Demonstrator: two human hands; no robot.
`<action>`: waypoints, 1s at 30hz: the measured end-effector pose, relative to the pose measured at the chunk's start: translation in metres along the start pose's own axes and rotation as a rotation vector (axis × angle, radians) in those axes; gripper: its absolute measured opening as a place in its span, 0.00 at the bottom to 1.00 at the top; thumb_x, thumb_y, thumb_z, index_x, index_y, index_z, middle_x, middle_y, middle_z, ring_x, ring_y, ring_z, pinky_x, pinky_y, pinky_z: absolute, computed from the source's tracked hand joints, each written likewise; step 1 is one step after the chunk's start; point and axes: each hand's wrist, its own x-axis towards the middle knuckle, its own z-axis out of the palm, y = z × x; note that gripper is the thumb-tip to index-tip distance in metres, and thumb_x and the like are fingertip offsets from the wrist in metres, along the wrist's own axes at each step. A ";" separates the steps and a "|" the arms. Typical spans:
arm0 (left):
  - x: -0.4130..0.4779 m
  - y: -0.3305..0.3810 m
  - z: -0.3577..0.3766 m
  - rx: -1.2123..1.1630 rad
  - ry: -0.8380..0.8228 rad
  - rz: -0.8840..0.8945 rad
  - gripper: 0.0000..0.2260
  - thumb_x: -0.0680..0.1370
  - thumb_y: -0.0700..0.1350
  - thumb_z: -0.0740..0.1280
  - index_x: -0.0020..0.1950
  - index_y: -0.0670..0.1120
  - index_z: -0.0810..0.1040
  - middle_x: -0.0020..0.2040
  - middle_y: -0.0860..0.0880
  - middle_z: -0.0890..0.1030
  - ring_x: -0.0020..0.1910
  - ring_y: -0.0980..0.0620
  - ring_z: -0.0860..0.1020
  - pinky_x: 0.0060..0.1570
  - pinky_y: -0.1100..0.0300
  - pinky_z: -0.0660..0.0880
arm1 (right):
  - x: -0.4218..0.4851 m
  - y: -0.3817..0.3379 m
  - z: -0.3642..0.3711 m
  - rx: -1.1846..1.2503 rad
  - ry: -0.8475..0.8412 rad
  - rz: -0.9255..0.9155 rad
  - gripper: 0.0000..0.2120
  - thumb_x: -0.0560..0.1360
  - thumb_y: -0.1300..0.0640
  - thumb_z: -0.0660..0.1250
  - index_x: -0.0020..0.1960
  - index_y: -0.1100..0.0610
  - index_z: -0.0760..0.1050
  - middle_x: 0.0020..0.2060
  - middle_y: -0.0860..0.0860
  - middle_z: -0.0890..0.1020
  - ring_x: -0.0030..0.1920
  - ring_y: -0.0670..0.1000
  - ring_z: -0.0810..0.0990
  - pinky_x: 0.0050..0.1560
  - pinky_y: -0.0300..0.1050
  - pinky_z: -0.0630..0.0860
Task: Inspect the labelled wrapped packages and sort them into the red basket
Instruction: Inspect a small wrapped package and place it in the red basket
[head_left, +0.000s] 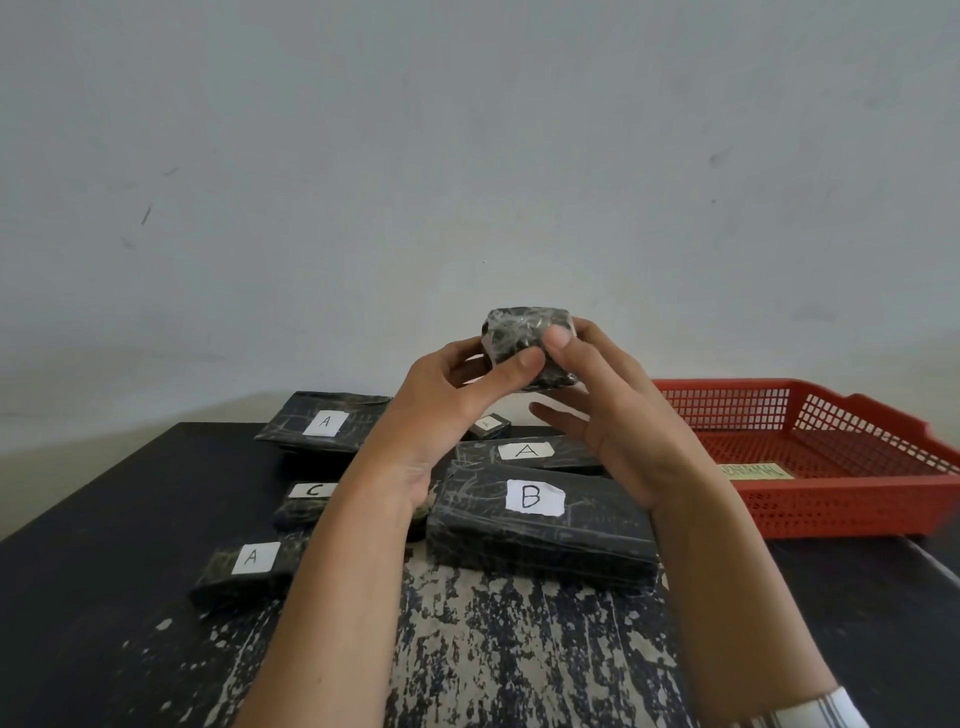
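Worn black table (519, 649), grey wall (467, 156). Small package (524, 332), black, film-wrapped, pinched between left hand (441, 400) and right hand (613, 410).

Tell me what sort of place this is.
Probably a makeshift sorting station in a plain room, not a proper warehouse. A worn dark table stands against a bare scuffed wall, lettered wrapped packages lie loose on it, and a red basket waits at its right end.
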 end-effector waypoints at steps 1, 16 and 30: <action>0.001 -0.001 -0.002 -0.005 -0.013 0.004 0.32 0.62 0.65 0.78 0.64 0.54 0.82 0.56 0.58 0.87 0.59 0.63 0.82 0.68 0.54 0.73 | 0.000 0.001 -0.001 0.007 -0.016 -0.007 0.28 0.71 0.41 0.72 0.69 0.48 0.76 0.56 0.45 0.88 0.62 0.46 0.84 0.68 0.50 0.78; 0.005 -0.002 -0.002 -0.296 0.003 -0.172 0.27 0.81 0.65 0.60 0.65 0.45 0.82 0.60 0.42 0.86 0.62 0.42 0.83 0.69 0.41 0.76 | 0.000 0.006 -0.012 -0.155 -0.280 -0.301 0.55 0.64 0.72 0.82 0.80 0.47 0.58 0.76 0.49 0.67 0.77 0.46 0.69 0.77 0.58 0.69; 0.007 -0.008 -0.001 -0.299 0.025 0.275 0.25 0.71 0.34 0.73 0.67 0.48 0.78 0.64 0.47 0.83 0.66 0.50 0.79 0.56 0.63 0.78 | -0.001 0.000 -0.003 -0.023 -0.105 0.012 0.29 0.68 0.26 0.60 0.67 0.33 0.73 0.66 0.38 0.78 0.68 0.49 0.78 0.69 0.60 0.77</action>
